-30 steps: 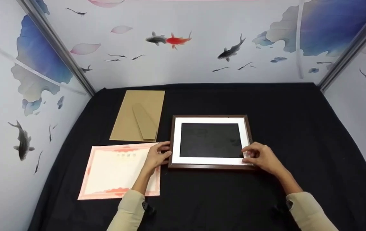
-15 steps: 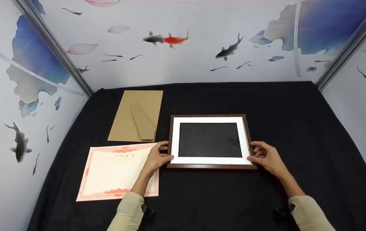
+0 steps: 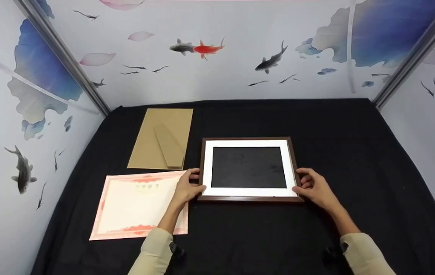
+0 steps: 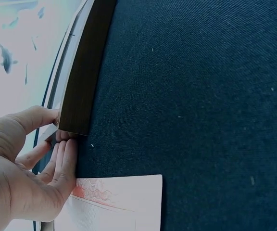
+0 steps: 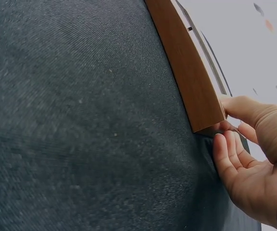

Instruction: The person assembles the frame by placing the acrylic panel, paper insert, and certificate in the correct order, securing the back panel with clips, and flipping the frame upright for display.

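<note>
A brown picture frame (image 3: 246, 199) with a white mat (image 3: 248, 191) round a dark centre lies on the black cloth in the head view. My left hand (image 3: 186, 190) grips its left edge near the front corner, thumb on top. At the opposite edge, my right hand (image 3: 318, 192) holds the front right corner the same way. The left wrist view shows the frame's side (image 4: 83, 82) between the left thumb and fingers (image 4: 69, 156). In the right wrist view, the right fingers (image 5: 221, 149) reach under the wooden edge (image 5: 191, 72); their tips are partly hidden.
A certificate sheet (image 3: 137, 206) with a pink border lies left of the frame, partly under my left forearm. Behind it is a brown backing board (image 3: 145, 141) with its stand flap (image 3: 169, 147). White printed panels (image 3: 217, 84) enclose the table at the back and sides.
My right hand has moved from the mat's front right corner out to the frame's right edge and taken hold there. The left thumb has come onto the frame's left edge.
</note>
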Demonstrator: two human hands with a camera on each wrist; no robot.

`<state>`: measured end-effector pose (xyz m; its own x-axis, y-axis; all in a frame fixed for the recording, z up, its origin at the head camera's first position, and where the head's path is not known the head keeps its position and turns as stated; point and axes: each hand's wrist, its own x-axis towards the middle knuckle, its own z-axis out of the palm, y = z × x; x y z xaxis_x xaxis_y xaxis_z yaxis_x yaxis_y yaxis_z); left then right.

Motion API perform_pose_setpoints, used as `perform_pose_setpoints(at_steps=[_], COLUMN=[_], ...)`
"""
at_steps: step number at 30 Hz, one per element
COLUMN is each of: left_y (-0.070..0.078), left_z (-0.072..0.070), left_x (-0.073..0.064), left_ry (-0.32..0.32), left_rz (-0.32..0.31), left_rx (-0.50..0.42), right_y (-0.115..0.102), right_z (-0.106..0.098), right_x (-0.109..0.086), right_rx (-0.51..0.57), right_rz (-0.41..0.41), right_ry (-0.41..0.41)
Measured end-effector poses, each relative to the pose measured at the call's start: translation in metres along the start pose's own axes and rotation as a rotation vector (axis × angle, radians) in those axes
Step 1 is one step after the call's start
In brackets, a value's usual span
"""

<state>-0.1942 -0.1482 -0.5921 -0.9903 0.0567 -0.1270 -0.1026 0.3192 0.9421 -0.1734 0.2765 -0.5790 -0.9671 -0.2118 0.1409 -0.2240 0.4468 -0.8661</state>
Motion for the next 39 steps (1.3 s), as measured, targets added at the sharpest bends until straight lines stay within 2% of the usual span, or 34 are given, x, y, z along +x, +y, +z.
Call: perform_pose_setpoints(at_steps=[3,12,16,20,29,33,39], left_y=[0.001,0.004,0.005,0.004,0.004,0.004,0.005], left_z=[0.001,0.001,0.001,0.001,0.001,0.0,-0.001], left_x=[-0.001,-0.003,-0.001,-0.002,-0.001,0.003,0.005], left_ry=[-0.001,-0.003,0.001,-0.006,-0.026,-0.015,-0.026], left_rz=[-0.005,0.044,0.075,0.097,0.079,0.09,0.094], left_rx=[0.008,0.061,0.1,0.141,0.153,0.157,0.149], right_y=[-0.011,0.021,0.025,0.025,0.028,0.022,-0.004], right_z=[-0.001,0.001,0.003,0.004,0.002,0.0,-0.002], right_x=[-0.001,0.0,0.0,-0.001,0.0,0.002,-0.002], right_rx=[0.002,-0.072,-0.078,-0.068,-0.028,-0.036,-0.016], right_rz=[0.014,0.056,0.046,0.069,0.07,0.063,0.071], right_ry=[-0.008,0.002,0.024,0.031,0.028,0.028,0.02])
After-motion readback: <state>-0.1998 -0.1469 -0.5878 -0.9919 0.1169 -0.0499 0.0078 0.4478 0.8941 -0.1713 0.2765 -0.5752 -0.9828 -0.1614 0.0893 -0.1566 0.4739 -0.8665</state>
